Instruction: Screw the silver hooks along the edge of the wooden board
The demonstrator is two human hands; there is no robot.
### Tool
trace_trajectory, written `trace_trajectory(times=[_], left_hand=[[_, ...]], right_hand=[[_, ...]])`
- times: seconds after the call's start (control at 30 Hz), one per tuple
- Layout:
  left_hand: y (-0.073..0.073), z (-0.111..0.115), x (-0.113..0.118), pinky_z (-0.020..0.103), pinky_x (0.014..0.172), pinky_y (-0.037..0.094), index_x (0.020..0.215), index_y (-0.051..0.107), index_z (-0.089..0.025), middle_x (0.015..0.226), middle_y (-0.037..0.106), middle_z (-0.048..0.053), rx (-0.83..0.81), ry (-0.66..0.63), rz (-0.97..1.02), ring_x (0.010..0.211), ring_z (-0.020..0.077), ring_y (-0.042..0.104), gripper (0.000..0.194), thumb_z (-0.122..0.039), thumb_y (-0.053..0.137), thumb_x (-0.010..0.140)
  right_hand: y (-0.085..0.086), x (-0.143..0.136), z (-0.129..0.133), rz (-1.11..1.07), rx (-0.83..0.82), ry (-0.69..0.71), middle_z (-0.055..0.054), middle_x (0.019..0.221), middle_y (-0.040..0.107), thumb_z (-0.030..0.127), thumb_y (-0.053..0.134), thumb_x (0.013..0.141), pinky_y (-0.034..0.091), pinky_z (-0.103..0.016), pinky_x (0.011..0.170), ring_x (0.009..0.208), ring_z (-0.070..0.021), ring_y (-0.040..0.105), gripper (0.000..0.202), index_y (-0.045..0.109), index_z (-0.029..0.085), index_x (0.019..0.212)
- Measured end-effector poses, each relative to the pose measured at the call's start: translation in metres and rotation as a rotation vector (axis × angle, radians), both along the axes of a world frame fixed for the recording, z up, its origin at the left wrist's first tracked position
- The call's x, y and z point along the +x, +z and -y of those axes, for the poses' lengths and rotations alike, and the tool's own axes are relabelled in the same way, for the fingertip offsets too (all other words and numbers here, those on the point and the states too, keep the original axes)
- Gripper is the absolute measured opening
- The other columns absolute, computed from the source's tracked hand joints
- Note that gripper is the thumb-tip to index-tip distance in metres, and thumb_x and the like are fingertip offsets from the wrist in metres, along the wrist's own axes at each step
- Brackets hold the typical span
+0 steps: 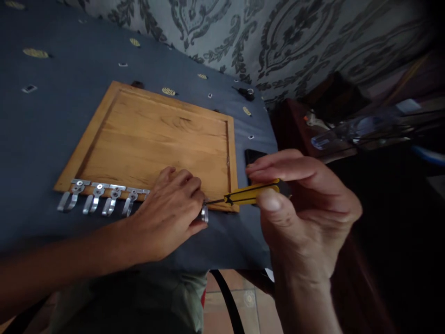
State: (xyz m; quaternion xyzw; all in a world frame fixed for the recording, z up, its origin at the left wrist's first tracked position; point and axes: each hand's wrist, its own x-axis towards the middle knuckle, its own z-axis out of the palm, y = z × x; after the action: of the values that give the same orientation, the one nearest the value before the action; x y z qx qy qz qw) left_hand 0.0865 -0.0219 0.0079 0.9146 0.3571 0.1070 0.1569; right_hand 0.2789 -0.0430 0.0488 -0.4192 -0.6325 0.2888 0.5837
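A yellow-and-black screwdriver (243,195) is pinched by its handle between the thumb and fingers of my right hand (306,204). Its shaft points left, and the tip reaches the right end of a metal hook rail (116,187). The rail runs along the near edge of a framed wooden board (167,130), with several silver hooks hanging over that edge. My left hand (174,199) lies over the rail's right part, fingers curled onto the board and thumb below by the last hook (205,214). It hides the rail's middle and the exact spot under the tip.
The board lies on a dark blue patterned tablecloth (45,116). A black object (255,157) rests right of the board, and a small dark item with a ring (246,93) lies farther back. Patterned fabric (222,32) rises behind; a cluttered dark shelf (295,120) stands at right.
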Motion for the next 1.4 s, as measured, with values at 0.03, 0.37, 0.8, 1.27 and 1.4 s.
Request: trace_trajectory(times=[0.03,0.37,0.8,1.27,1.4], left_hand=[[0.0,0.0,0.0,0.057,0.102,0.05,0.103,0.081,-0.014,0.111,0.077,0.011,0.011,-0.001,-0.002,0.114,0.0364,0.066,0.031,-0.042,0.091,0.094],[0.005,-0.001,0.0,0.055,0.102,0.054,0.103,0.083,-0.013,0.107,0.077,0.012,0.032,0.01,-0.047,0.114,0.0367,0.069,0.033,-0.042,0.093,0.092],[0.002,0.0,-0.002,0.054,0.101,0.051,0.106,0.081,-0.014,0.111,0.076,0.011,0.046,0.005,-0.032,0.115,0.0354,0.067,0.032,-0.043,0.091,0.094],[0.006,-0.001,0.0,0.054,0.104,0.051,0.106,0.082,-0.012,0.11,0.076,0.012,0.029,0.0,-0.068,0.116,0.0361,0.067,0.037,-0.047,0.09,0.096],[0.005,-0.001,0.001,0.053,0.103,0.05,0.105,0.082,-0.013,0.109,0.075,0.012,0.036,0.006,-0.073,0.116,0.0358,0.066,0.037,-0.047,0.091,0.094]], right_hand=[[0.001,-0.001,0.001,-0.007,-0.018,-0.002,-0.002,0.09,0.08,0.04,0.095,0.09,0.063,-0.034,0.078,0.085,-0.0199,0.075,0.016,0.084,0.029,0.094],[0.017,0.011,0.012,0.035,-0.174,0.068,-0.002,0.099,0.083,0.043,0.077,0.106,0.062,-0.028,0.06,0.064,-0.0121,0.07,0.024,0.086,0.032,0.126],[0.012,0.008,0.009,-0.077,-0.101,0.136,0.0,0.087,0.083,0.028,0.094,0.089,0.05,-0.018,0.041,0.062,-0.0127,0.072,0.017,0.082,0.028,0.102],[0.008,0.007,0.007,-0.075,-0.077,0.066,-0.001,0.086,0.086,0.026,0.096,0.087,0.052,-0.015,0.041,0.06,-0.0117,0.073,0.013,0.086,0.026,0.095],[0.01,0.014,0.012,-0.026,-0.152,0.084,-0.001,0.095,0.085,0.04,0.09,0.095,0.059,-0.021,0.05,0.065,-0.0124,0.074,0.024,0.087,0.03,0.117]])
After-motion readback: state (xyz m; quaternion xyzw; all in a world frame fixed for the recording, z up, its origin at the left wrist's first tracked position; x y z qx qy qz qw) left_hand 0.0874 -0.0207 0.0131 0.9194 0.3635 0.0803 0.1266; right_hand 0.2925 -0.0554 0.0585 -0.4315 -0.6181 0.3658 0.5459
